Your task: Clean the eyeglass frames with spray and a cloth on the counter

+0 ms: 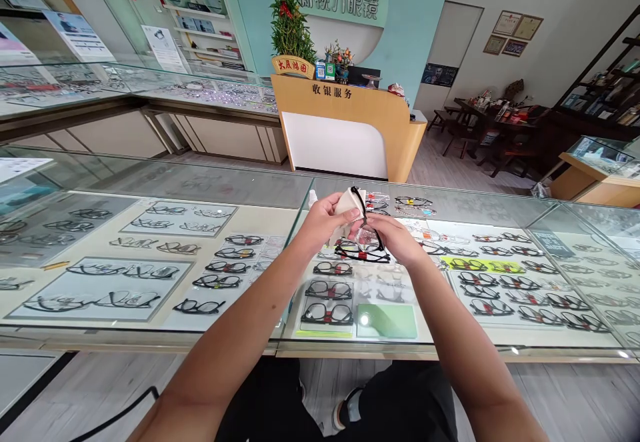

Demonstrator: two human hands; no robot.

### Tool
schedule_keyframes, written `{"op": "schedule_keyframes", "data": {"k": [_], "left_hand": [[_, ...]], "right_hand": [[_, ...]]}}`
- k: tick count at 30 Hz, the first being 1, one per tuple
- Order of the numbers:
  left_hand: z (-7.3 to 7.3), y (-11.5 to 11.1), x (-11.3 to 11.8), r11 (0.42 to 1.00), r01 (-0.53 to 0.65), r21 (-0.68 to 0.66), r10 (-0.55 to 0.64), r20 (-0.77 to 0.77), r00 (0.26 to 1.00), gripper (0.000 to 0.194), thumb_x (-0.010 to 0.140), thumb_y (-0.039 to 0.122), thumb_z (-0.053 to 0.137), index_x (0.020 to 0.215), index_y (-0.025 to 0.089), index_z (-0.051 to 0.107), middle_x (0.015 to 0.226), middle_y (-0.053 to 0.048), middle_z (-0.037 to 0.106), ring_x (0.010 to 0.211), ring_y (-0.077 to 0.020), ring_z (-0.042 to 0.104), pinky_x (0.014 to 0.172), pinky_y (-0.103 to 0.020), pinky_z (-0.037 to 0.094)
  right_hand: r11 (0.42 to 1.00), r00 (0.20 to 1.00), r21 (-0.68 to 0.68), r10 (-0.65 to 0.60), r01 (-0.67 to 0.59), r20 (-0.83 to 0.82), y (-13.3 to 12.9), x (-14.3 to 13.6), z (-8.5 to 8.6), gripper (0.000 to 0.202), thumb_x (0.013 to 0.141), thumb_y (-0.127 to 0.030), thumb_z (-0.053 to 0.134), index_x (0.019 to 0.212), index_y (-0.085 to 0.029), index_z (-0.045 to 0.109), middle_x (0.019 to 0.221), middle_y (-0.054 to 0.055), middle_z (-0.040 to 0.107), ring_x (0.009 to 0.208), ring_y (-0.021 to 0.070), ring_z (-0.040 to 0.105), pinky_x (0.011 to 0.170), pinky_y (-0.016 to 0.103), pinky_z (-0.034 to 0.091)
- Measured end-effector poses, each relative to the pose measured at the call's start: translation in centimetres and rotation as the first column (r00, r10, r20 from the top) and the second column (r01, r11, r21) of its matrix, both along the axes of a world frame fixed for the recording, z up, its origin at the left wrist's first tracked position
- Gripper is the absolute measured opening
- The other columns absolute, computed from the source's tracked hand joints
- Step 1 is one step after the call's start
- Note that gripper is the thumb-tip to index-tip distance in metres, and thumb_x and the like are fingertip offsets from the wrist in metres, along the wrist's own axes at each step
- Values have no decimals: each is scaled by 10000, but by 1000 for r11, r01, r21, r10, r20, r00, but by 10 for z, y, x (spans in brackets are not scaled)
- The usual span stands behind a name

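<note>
Above the glass counter, my left hand (326, 219) is closed on a folded white cloth (344, 205), its thumb pressed over it. My right hand (397, 237) grips a pair of black-framed eyeglasses (361, 202), with one dark temple arm sticking up beside the cloth. Both hands meet around the eyeglasses. The right fingertips are partly hidden, and I cannot tell whether the cloth touches a lens. A small white bottle (313, 197) stands just behind my left hand. Beneath the glass lie rows of eyeglasses (328, 313) with red tags.
The glass counter (240, 333) spans the view in front of me. Inside it are a grey display tray (173, 309) and a green panel (400, 322). Beyond stands a wooden cashier desk (350, 105) with a potted plant (291, 29). More display cases (215, 135) line the left.
</note>
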State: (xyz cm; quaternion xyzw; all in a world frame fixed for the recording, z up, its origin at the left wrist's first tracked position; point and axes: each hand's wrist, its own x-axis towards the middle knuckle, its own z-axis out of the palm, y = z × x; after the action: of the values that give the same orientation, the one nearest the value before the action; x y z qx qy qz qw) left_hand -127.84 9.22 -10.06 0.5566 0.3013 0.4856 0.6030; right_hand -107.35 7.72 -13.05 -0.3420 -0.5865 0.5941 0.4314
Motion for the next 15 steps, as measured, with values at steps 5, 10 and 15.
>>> {"op": "schedule_keyframes", "data": {"k": [5, 10, 15], "left_hand": [[0, -3, 1, 999, 44, 29, -44, -3, 999, 535, 821, 537, 959, 1086, 178, 664, 616, 26, 676, 495, -148, 593, 550, -285, 510], [-5, -5, 9, 999, -29, 24, 29, 28, 999, 518, 843, 588, 936, 986, 215, 606, 553, 47, 639, 416, -131, 539, 485, -262, 457], [-13, -4, 12, 993, -101, 55, 100, 15, 995, 509, 921, 697, 823, 930, 234, 611, 531, 37, 646, 379, -155, 553, 416, -261, 407]], "right_hand": [[993, 991, 26, 117, -115, -72, -5, -3, 8, 288, 1028, -471, 678, 1046, -246, 857, 1041, 55, 836, 923, 243, 720, 921, 390, 569], [994, 992, 78, 64, -72, 112, -10, -2, 17, 348, 1031, -553, 665, 1015, -246, 830, 1042, 46, 828, 895, 237, 694, 961, 395, 555], [989, 988, 123, 67, -85, 138, -11, -4, 20, 323, 1050, -493, 617, 930, -270, 816, 992, 32, 818, 910, 243, 698, 1009, 400, 546]]}}
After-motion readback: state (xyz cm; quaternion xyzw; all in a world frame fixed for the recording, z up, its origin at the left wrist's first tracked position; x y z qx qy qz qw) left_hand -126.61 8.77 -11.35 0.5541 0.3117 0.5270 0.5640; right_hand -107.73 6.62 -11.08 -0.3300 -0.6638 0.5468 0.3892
